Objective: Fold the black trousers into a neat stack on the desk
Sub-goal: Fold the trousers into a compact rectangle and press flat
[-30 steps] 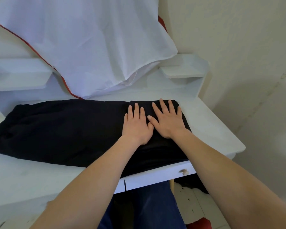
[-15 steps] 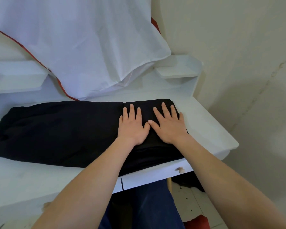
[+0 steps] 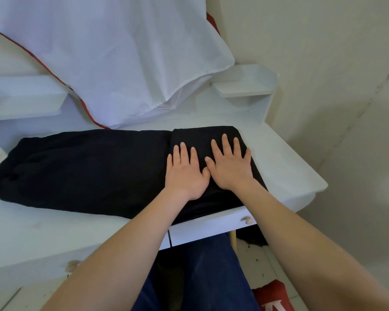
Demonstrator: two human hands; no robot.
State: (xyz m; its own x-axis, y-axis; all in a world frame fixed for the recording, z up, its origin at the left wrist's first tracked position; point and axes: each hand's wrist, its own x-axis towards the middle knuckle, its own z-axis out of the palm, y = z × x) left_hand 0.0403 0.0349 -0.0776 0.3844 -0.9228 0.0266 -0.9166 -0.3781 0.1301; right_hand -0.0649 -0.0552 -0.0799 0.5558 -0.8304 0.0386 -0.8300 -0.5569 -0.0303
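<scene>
Both hands, left hand (image 3: 185,173) and right hand (image 3: 230,168), pressed flat-fingered on the black trousers' (image 3: 88,167) folded right end; uneven pressure risked shifting layers toward the near surface (image 3: 285,167) edge.

Soft, even daylight, moderately bright, with a cool bluish tint on the white bench (image 3: 279,158) and the white cloth (image 3: 121,52) behind it. The black trousers (image 3: 88,167) read as a nearly flat dark mass, their creases barely visible. A broad, soft-edged shadow falls on the wall (image 3: 346,131) beyond the bench's right edge. Wide-angle distortion bows the bench's edges and stretches the forearms (image 3: 121,254) toward the bottom corners. The centre is sharp.
</scene>
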